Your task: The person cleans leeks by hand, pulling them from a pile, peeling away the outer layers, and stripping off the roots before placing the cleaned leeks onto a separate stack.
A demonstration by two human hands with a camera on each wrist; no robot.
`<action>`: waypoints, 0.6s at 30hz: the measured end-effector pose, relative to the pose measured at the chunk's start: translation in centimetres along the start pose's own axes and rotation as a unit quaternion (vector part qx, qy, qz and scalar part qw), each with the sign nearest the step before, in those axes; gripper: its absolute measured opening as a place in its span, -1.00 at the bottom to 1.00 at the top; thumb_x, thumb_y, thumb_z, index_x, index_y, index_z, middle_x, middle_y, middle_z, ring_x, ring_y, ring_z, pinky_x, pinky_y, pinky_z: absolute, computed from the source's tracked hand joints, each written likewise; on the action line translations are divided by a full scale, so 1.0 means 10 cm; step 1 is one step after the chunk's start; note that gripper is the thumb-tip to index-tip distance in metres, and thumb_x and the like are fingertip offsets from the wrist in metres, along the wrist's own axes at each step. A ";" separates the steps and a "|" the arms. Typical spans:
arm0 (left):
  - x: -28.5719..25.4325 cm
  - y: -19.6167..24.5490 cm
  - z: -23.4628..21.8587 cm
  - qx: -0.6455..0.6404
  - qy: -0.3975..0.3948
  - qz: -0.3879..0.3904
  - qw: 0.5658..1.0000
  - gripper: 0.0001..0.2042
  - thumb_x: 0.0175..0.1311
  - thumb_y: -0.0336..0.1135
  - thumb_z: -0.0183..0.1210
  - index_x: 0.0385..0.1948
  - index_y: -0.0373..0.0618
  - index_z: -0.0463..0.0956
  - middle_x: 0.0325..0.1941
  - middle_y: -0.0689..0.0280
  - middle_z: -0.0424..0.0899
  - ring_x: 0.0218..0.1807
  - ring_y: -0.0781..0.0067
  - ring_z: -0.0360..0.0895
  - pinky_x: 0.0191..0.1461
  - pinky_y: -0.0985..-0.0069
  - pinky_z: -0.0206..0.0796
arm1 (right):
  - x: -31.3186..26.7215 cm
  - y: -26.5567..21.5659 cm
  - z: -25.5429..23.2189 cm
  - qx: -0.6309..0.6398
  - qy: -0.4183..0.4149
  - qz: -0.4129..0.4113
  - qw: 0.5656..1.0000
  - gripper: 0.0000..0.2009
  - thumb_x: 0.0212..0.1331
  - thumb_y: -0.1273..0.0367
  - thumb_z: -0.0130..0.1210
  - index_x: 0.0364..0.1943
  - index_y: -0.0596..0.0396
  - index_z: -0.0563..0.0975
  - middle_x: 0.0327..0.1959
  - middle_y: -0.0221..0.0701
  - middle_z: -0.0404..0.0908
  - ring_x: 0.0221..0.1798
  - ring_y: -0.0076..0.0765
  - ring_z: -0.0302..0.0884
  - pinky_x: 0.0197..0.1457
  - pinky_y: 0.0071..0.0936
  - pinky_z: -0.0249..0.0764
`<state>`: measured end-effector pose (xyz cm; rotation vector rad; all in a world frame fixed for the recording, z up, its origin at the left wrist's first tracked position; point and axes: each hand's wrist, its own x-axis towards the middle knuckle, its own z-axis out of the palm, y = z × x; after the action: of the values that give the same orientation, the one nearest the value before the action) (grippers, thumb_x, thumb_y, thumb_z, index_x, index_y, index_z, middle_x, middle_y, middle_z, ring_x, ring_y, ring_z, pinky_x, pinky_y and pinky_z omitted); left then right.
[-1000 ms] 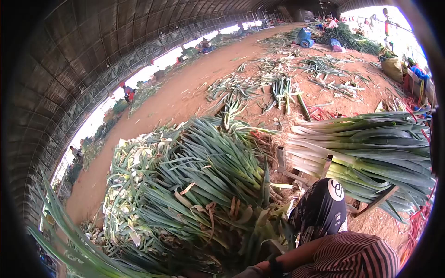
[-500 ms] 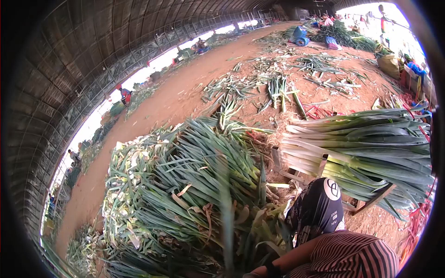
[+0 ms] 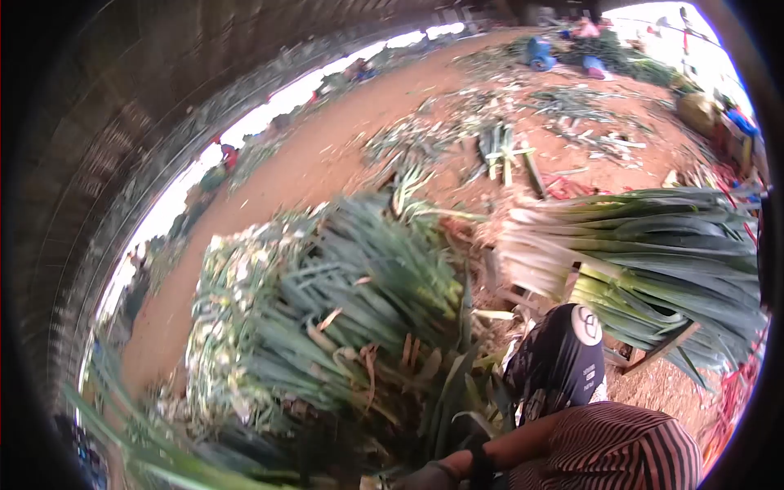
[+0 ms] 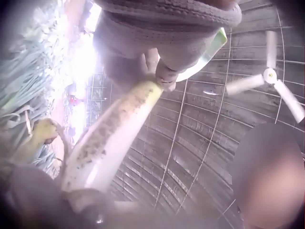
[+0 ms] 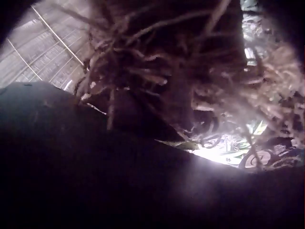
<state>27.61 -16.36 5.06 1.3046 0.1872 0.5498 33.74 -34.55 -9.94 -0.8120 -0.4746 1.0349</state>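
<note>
A leek [image 4: 112, 136] with soil flecks on its white shaft slants across the left wrist view. My left hand [image 4: 159, 38], in a grey knit covering with bare fingertips, grips its upper, greener part. At the bottom left, dark fingers of my right hand [image 4: 88, 200] curl round the thick white part. Long green leaves [image 3: 155, 449] reach into the lower left of the head view, where my gloved right hand [image 3: 433, 476] shows at the bottom edge and my left is hidden. Tangled brown roots [image 5: 157, 71] hang close before the right wrist camera.
A large heap of untrimmed leeks [image 3: 376, 261] lies in front, with stripped leaves [image 3: 237, 310] along its left. At right, cleaned leeks [image 3: 629, 245] are stacked on a low frame [image 3: 657, 351], beside my knee [image 3: 563, 367]. Leaf scraps [image 3: 441, 131] litter the earth floor farther off.
The long leaves at the lower left swing out toward the edge and back into view. My right hand comes farther into the head view at the bottom. The head view shifts slightly and blurs.
</note>
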 end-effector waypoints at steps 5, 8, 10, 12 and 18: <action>0.19 -0.16 0.13 0.027 0.010 0.025 0.999 -0.79 0.17 -0.39 0.21 -0.17 -0.17 0.49 -0.25 0.33 0.58 -0.20 0.48 0.49 -0.02 0.47 0.40 | 0.01 0.51 -0.23 0.187 -0.189 0.123 0.956 -0.60 0.27 0.17 0.11 0.07 0.12 0.46 -0.25 -0.38 0.56 -0.07 -0.33 0.53 -0.05 -0.35 0.45; 0.18 0.03 0.25 -0.084 -0.033 -0.021 0.996 -0.75 0.12 -0.33 0.39 -0.29 -0.11 0.48 -0.26 0.39 0.58 -0.23 0.57 0.52 -0.10 0.59 0.40 | -0.15 0.33 -0.14 0.079 -0.215 0.036 0.973 -0.63 0.28 0.20 0.12 0.04 0.14 0.48 -0.21 -0.37 0.56 -0.06 -0.32 0.54 -0.01 -0.34 0.46; 0.13 0.14 0.30 -0.084 -0.041 -0.035 0.995 -0.71 0.10 -0.29 0.42 -0.33 -0.09 0.44 -0.25 0.35 0.59 -0.26 0.55 0.54 -0.22 0.63 0.43 | -0.25 0.07 -0.06 -0.063 -0.225 -0.109 0.966 -0.66 0.26 0.29 0.15 0.04 0.18 0.48 -0.14 -0.37 0.56 -0.04 -0.35 0.56 0.02 -0.38 0.49; 0.17 0.04 0.23 -0.020 -0.044 0.022 0.999 -0.74 0.15 -0.35 0.37 -0.35 -0.07 0.39 -0.29 0.33 0.57 -0.38 0.56 0.53 -0.34 0.60 0.45 | -0.26 -0.05 0.01 -0.110 -0.217 -0.162 0.956 -0.63 0.20 0.34 0.22 0.05 0.21 0.47 -0.09 -0.39 0.56 -0.04 -0.41 0.56 0.02 -0.44 0.51; 0.12 0.04 0.27 0.180 -0.070 0.213 0.958 -0.74 0.01 -0.70 0.27 -0.45 -0.11 0.38 -0.41 0.30 0.51 -0.41 0.52 0.52 -0.42 0.60 0.42 | -0.43 -0.65 0.44 -0.143 0.007 0.001 0.990 -0.64 0.10 0.34 0.30 -0.04 0.19 0.54 -0.21 -0.47 0.59 -0.22 -0.59 0.50 -0.15 -0.53 0.45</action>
<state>29.67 -18.09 6.38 1.7485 -0.1231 0.8108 32.39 -38.48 -2.03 -1.0738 -0.6191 0.9743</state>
